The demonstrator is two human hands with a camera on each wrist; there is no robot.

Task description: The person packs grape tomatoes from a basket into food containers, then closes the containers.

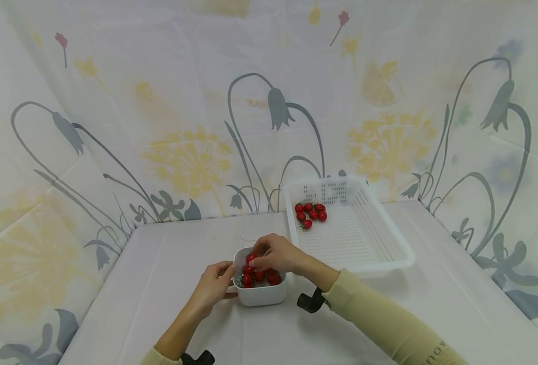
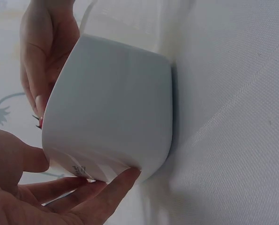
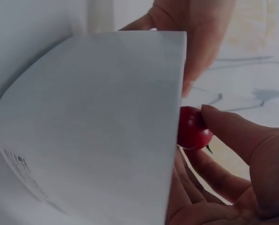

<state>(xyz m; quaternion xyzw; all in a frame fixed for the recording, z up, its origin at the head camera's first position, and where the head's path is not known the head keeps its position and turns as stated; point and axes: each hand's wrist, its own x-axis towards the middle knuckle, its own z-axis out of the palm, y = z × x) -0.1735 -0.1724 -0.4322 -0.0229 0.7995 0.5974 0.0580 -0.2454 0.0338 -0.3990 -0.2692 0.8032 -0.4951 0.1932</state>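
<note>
A small white rectangular container (image 1: pixel 261 297) stands on the table with several cherry tomatoes (image 1: pixel 273 278) inside. My left hand (image 1: pixel 213 285) holds it from the left, thumb near the rim and fingers along the side wall, as the left wrist view shows. Over the opening, my right hand (image 1: pixel 275 253) pinches one cherry tomato (image 3: pixel 194 127) between thumb and fingers at the rim. A bit of green stem shows on that tomato. In the right wrist view, the container's wall covers whatever lies deeper inside.
Behind and to the right sits a white perforated plastic basket (image 1: pixel 398 257), with several cherry tomatoes (image 1: pixel 313 215) grouped in its far left corner. A pale cloth covers the table (image 1: pixel 182 243). Flower-printed curtains (image 1: pixel 269 152) rise at the back and both sides.
</note>
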